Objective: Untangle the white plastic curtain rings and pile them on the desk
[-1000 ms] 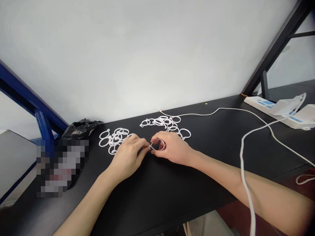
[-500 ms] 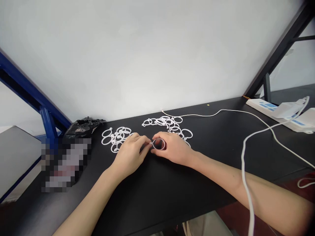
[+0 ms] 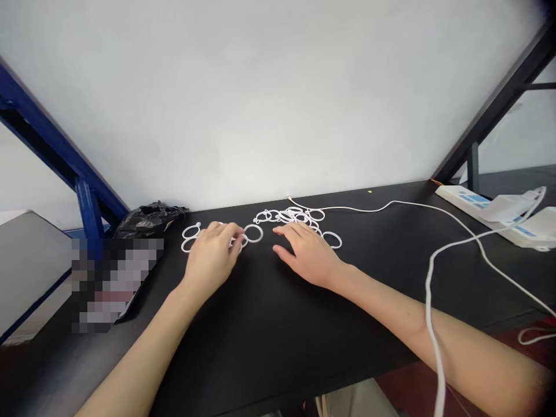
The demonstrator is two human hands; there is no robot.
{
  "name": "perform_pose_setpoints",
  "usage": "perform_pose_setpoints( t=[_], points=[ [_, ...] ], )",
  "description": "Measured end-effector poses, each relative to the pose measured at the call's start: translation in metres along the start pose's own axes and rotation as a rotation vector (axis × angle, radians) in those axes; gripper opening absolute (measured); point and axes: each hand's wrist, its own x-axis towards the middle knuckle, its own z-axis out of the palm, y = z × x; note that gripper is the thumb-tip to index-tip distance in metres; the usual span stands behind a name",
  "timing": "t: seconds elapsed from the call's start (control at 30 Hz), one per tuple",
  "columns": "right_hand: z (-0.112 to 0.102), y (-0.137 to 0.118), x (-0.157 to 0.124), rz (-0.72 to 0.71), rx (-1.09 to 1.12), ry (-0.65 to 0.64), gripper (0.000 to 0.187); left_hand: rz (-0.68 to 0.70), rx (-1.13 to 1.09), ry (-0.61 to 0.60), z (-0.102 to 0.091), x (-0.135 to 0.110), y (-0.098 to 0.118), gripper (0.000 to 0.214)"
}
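Observation:
My left hand (image 3: 215,252) is closed, its thumb and fingers pinching a white ring (image 3: 262,234) that sticks out to the right of the fingertips. Thin white rings with small round knobs or eyelets, a left pile (image 3: 198,225), lie partly covered by this hand. My right hand (image 3: 310,249) is open, thumb and fingers apart and pointing left, with nothing between them. A gap separates its fingertips from the held ring. Behind and beside it spreads a second loose pile of similar rings (image 3: 286,216), partly hidden by the hand.
The black tabletop (image 3: 243,341) meets a pale wall (image 3: 278,104). A crumpled black plastic bag (image 3: 150,220) lies left, beside a blue metal frame (image 3: 56,139). A white cable (image 3: 430,278) crosses my right forearm, and a white power strip (image 3: 482,208) sits at right.
My right hand has let go of the ring and opened. My left hand has moved left with the ring, over the left pile. The view has shifted slightly.

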Motion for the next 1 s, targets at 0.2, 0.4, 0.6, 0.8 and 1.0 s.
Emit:
perform_pose_setpoints(
  t=[0.2,0.4,0.6,0.8,1.0],
  points=[
    [0.018,0.016,0.054,-0.069,-0.374,-0.064,0.029,-0.187,0.264,0.024,-0.003,-0.001,-0.017,0.022],
    [0.038,0.022,0.078,-0.087,-0.394,-0.082,0.023,-0.175,0.225,0.012,0.004,-0.002,-0.015,0.025],
    [0.023,-0.001,0.039,-0.126,-0.262,0.018,0.022,0.034,-0.040,0.023,0.006,0.000,-0.006,0.025],
    [0.017,-0.014,0.007,-0.124,-0.072,0.072,0.015,0.145,-0.172,0.022,0.008,-0.004,0.009,0.013],
    [0.008,-0.016,0.007,-0.025,0.100,0.048,0.042,0.229,-0.148,0.038,0.003,-0.005,0.011,0.017]
  ],
)
